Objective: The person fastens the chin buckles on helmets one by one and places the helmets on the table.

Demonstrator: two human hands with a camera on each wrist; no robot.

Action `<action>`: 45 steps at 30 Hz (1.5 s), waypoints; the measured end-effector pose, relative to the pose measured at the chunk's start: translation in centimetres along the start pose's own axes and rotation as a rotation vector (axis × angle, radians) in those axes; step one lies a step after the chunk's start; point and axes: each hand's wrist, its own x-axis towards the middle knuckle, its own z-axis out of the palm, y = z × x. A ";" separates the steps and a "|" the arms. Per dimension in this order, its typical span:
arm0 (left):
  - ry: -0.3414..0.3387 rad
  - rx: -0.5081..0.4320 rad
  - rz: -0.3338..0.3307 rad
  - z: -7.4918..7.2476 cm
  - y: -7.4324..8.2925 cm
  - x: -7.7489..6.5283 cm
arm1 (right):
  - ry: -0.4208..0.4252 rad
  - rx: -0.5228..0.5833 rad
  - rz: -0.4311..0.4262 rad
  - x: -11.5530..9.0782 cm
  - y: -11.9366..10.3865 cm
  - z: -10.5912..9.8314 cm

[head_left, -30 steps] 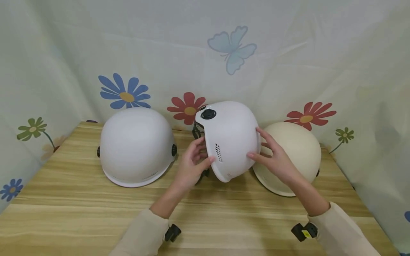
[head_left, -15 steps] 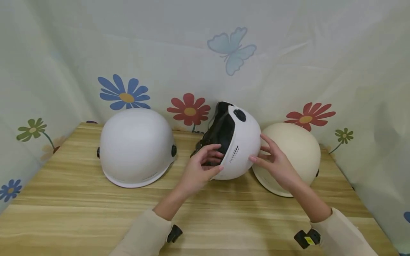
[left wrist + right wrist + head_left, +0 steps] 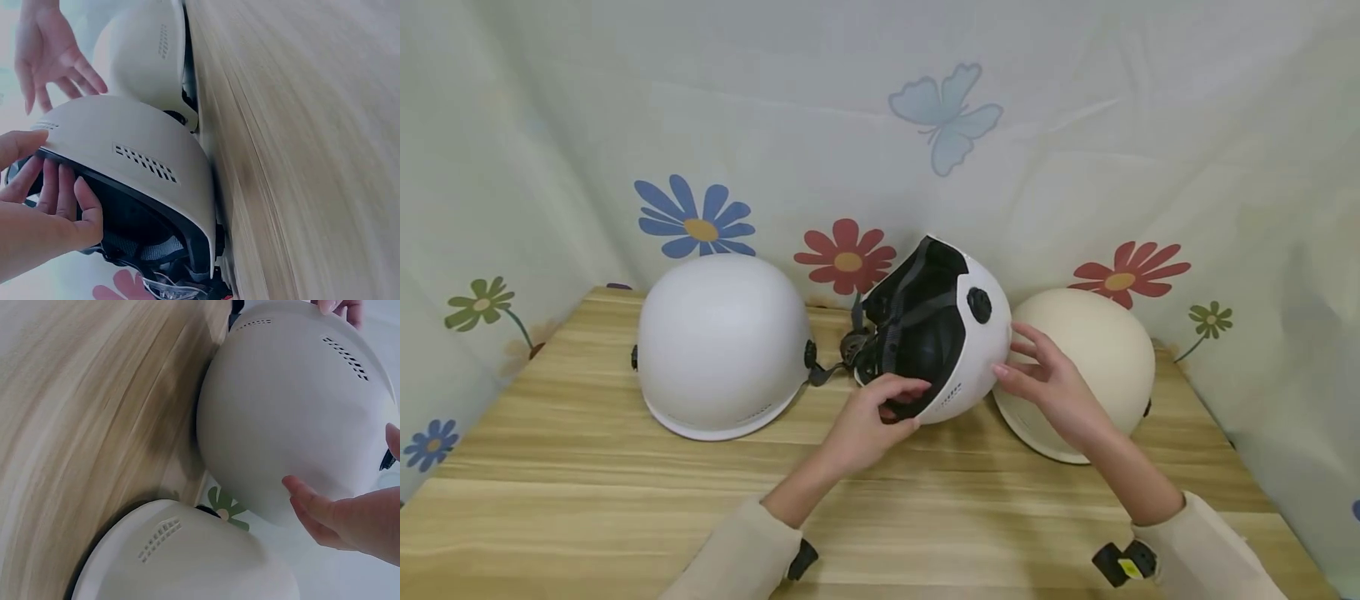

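A white helmet (image 3: 981, 358) stands tilted on its side in the middle of the table. Its black-lined inside (image 3: 925, 350) faces left, with straps across the opening. My left hand (image 3: 865, 425) pinches the front rim, thumb outside and fingers inside, as the left wrist view also shows. On the crown side, my right hand (image 3: 1060, 387) holds its fingers spread; in the right wrist view a fingertip touches the shell. The right hand's far fingers are partly hidden there. Right behind that hand sits a beige helmet (image 3: 1097, 358), dome up.
Another white helmet (image 3: 722, 342) rests dome up at the left, a black chin strap (image 3: 827, 373) lying close to its side knob. The wooden table (image 3: 887, 517) ends at a flower-printed cloth (image 3: 760, 100) hung behind and along the sides.
The middle helmet has turned and tipped, so its opening now faces left and its straps show. My left hand has moved down along the rim; the right hand stays near the crown.
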 end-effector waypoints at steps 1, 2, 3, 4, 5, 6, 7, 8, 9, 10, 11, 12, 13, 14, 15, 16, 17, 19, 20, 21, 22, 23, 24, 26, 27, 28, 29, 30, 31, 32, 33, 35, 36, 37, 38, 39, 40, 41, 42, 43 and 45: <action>-0.008 0.006 0.006 0.0 -0.1 0.0 | 0.000 -0.005 -0.001 0.0 -0.1 0.0; -0.019 0.005 0.006 -0.1 -0.1 -0.1 | 0.002 -0.014 -0.003 -0.1 -0.1 0.0; -0.030 0.003 0.004 -0.2 0.0 -0.1 | 0.004 -0.023 -0.003 -0.1 -0.2 0.1; -0.041 0.002 0.007 -0.3 0.0 -0.2 | 0.005 -0.029 -0.001 -0.2 -0.2 0.1; -0.053 -0.002 0.010 -0.4 0.1 -0.2 | 0.004 -0.035 0.003 -0.2 -0.2 0.1; -0.065 -0.005 0.017 -0.5 0.2 -0.2 | 0.003 -0.039 0.005 -0.2 -0.2 0.1; -0.076 -0.005 0.029 -0.6 0.2 -0.3 | 0.002 -0.038 0.009 -0.3 -0.1 0.1; -0.087 -0.005 0.038 -0.7 0.3 -0.3 | -0.001 -0.032 0.011 -0.3 0.0 0.1; -0.099 -0.002 0.050 -0.8 0.4 -0.3 | -0.007 -0.021 0.011 -0.3 0.1 0.1; -0.110 0.003 0.060 -0.8 0.4 -0.3 | -0.012 -0.011 0.012 -0.3 0.2 0.1; -0.122 0.004 0.067 -0.9 0.5 -0.3 | -0.017 0.001 0.012 -0.3 0.2 0.1; -0.135 0.005 0.070 -0.9 0.5 -0.4 | -0.021 0.011 0.010 -0.4 0.3 0.1; -0.145 0.006 0.075 -0.8 0.4 -0.4 | -0.024 0.020 0.010 -0.4 0.3 0.1; -0.155 0.003 0.079 -0.8 0.4 -0.4 | -0.026 0.018 0.007 -0.4 0.3 0.0; -0.164 0.000 0.083 -0.7 0.3 -0.4 | -0.027 0.008 0.002 -0.5 0.2 -0.1; -0.170 -0.003 0.091 -0.5 0.2 -0.4 | -0.023 -0.004 -0.001 -0.5 0.1 -0.2; -0.175 -0.008 0.103 -0.4 0.2 -0.4 | -0.019 -0.018 -0.008 -0.5 0.0 -0.2; -0.180 -0.010 0.132 -0.1 0.0 -0.4 | -0.003 -0.059 -0.022 -0.6 -0.4 -0.5; -0.183 -0.008 0.145 0.1 -0.1 -0.4 | 0.007 -0.077 -0.030 -0.7 -0.7 -0.6; -0.188 -0.003 0.152 0.2 -0.2 -0.5 | 0.016 -0.091 -0.039 -0.7 -0.9 -0.7; -0.195 -0.001 0.149 0.3 -0.2 -0.5 | 0.024 -0.102 -0.045 -0.8 -1.2 -0.8; -0.203 0.002 0.142 0.4 -0.3 -0.5 | 0.031 -0.115 -0.050 -0.8 -1.5 -0.9; -0.212 0.004 0.134 0.5 -0.4 -0.6 | 0.036 -0.126 -0.056 -0.9 -1.7 -1.0; -0.231 0.006 0.100 0.5 -0.5 -0.7 | 0.043 -0.137 -0.067 -1.0 -2.0 -1.2; -0.237 0.008 0.079 0.4 -0.7 -0.7 | 0.046 -0.143 -0.072 -1.0 -2.1 -1.3; -0.240 0.014 0.059 0.4 -0.8 -0.8 | 0.049 -0.144 -0.076 -1.1 -2.1 -1.4; -0.237 0.023 0.048 0.3 -0.9 -0.8 | 0.052 -0.145 -0.079 -1.1 -2.1 -1.5; -0.234 0.030 0.038 0.2 -1.1 -0.8 | 0.056 -0.143 -0.082 -1.0 -2.0 -1.5; -0.229 0.037 0.026 0.0 -1.2 -0.9 | 0.059 -0.142 -0.084 -1.0 -2.0 -1.6; -0.223 0.050 0.021 -0.1 -1.3 -0.9 | 0.062 -0.141 -0.084 -1.0 -1.9 -1.6; -0.219 0.060 0.018 -0.2 -1.3 -0.9 | 0.066 -0.143 -0.085 -0.9 -1.8 -1.6; -0.218 0.078 0.026 -0.3 -1.2 -0.9 | 0.074 -0.156 -0.085 -0.9 -1.6 -1.6; -0.224 0.085 0.024 -0.4 -1.2 -1.0 | 0.079 -0.162 -0.086 -0.9 -1.6 -1.6; -0.231 0.094 0.023 -0.5 -1.1 -1.0 | 0.085 -0.170 -0.088 -0.9 -1.6 -1.6; -0.239 0.104 0.026 -0.5 -1.1 -1.0 | 0.093 -0.183 -0.092 -0.8 -1.5 -1.6; -0.248 0.112 0.028 -0.5 -1.0 -1.1 | 0.101 -0.197 -0.099 -0.9 -1.6 -1.6; -0.256 0.120 0.032 -0.6 -1.0 -1.1 | 0.107 -0.208 -0.105 -0.8 -1.6 -1.6; -0.262 0.124 0.034 -0.6 -0.9 -1.2 | 0.113 -0.217 -0.111 -0.8 -1.6 -1.6; -0.269 0.123 0.034 -0.7 -0.9 -1.2 | 0.118 -0.227 -0.118 -0.8 -1.6 -1.6; -0.274 0.120 0.039 -0.8 -0.8 -1.3 | 0.121 -0.235 -0.121 -0.8 -1.5 -1.6; -0.283 0.100 0.051 -1.1 -0.7 -1.4 | 0.117 -0.246 -0.119 -0.8 -1.4 -1.6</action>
